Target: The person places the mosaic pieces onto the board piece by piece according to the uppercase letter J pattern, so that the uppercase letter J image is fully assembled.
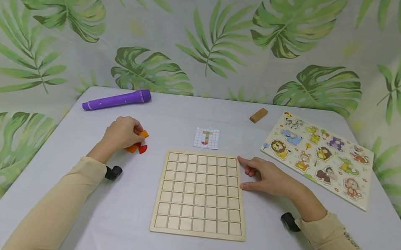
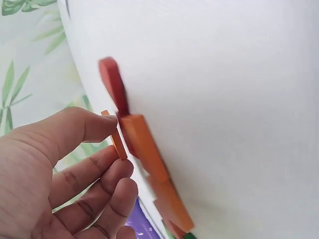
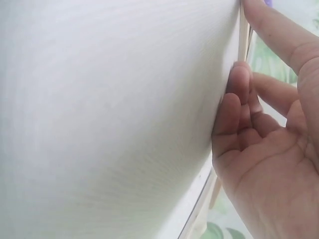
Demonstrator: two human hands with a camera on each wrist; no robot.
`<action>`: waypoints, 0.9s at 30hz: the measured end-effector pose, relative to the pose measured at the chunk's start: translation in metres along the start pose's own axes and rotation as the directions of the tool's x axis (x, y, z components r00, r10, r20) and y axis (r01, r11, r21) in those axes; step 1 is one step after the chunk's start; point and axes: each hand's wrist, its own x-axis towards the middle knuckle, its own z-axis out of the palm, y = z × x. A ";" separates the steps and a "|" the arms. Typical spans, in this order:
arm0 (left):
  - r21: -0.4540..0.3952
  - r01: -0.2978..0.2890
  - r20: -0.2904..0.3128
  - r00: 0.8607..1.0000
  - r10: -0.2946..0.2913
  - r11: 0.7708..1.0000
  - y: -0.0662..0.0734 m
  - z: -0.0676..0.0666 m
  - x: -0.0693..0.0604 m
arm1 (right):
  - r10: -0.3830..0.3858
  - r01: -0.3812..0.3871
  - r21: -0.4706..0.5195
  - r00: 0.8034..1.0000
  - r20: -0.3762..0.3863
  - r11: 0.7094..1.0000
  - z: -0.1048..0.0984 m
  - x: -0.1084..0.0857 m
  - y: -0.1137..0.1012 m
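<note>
My left hand (image 1: pixel 120 133) pinches a thin orange tile (image 2: pixel 117 142) between thumb and fingers, just above the table. Beside and partly under that hand lie other tiles, among them a red rounded tile (image 1: pixel 142 149) and an orange tile (image 1: pixel 132 148); the hand hides part of this pile. A square wooden grid board (image 1: pixel 190 187) lies flat in the middle of the table. Its right edge is touched by the index fingertip and thumb of my right hand (image 1: pixel 271 177), near the upper corner. Behind the board lies a small pattern card (image 1: pixel 206 138) with a coloured J-like shape.
A purple microphone-shaped object (image 1: pixel 117 100) lies at the back left. Toward the back right is a small brown wooden block (image 1: pixel 259 115). An animal puzzle board (image 1: pixel 319 157) lies at the right, beyond my right hand. Leaf-patterned cloth (image 1: pixel 212 38) hangs behind the table.
</note>
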 end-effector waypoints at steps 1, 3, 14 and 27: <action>-0.002 -0.007 -0.001 1.000 0.007 1.000 0.002 0.000 -0.001 | -0.002 0.002 0.000 1.000 0.000 1.000 0.000 0.000 0.000; -0.003 -0.032 -0.005 0.999 0.032 0.999 0.006 -0.002 -0.005 | -0.005 0.005 0.001 1.000 0.000 1.000 -0.001 0.000 -0.002; -0.009 -0.173 0.029 0.985 0.173 0.985 0.035 -0.005 -0.019 | 0.006 -0.006 -0.001 1.000 0.008 1.000 -0.003 -0.001 -0.005; -0.002 -0.389 0.037 0.921 0.388 0.921 0.060 0.006 -0.034 | 0.001 -0.001 -0.017 1.000 0.004 1.000 -0.001 -0.001 -0.003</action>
